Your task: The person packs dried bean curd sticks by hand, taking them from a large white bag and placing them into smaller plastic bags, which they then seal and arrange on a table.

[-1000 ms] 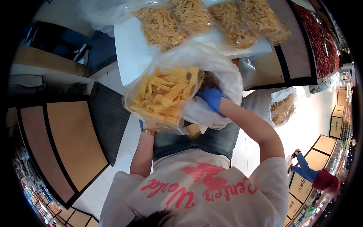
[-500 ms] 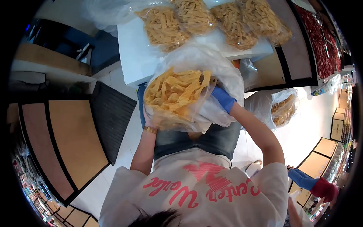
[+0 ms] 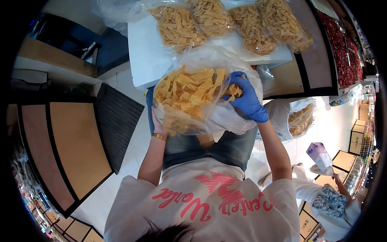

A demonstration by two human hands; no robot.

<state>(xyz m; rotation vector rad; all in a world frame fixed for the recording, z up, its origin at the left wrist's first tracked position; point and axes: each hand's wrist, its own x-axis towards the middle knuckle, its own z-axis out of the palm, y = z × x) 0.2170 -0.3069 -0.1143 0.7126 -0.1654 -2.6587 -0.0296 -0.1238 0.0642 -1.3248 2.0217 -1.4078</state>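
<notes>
A clear plastic bag of yellow dried strips (image 3: 187,90) lies over my lap, its mouth toward the right. My left hand (image 3: 158,124) supports its lower left side, fingers wrapped round the plastic and partly hidden behind it. In a blue glove, my right hand (image 3: 248,99) is closed on a small bunch of dried pieces (image 3: 234,90) at the bag's right edge. Beneath and behind both is a large white sack (image 3: 246,76).
Filled bags of dried strips (image 3: 177,26) rest on a white foam box (image 3: 141,56) ahead. Another open sack (image 3: 300,117) stands on the floor at right. A person (image 3: 322,197) holding a purple-and-white package is at lower right. A dark ribbed mat (image 3: 117,125) lies left.
My right hand has come up out of the white sack with dried pieces in its fingers. At the right, a person with a package has come into view.
</notes>
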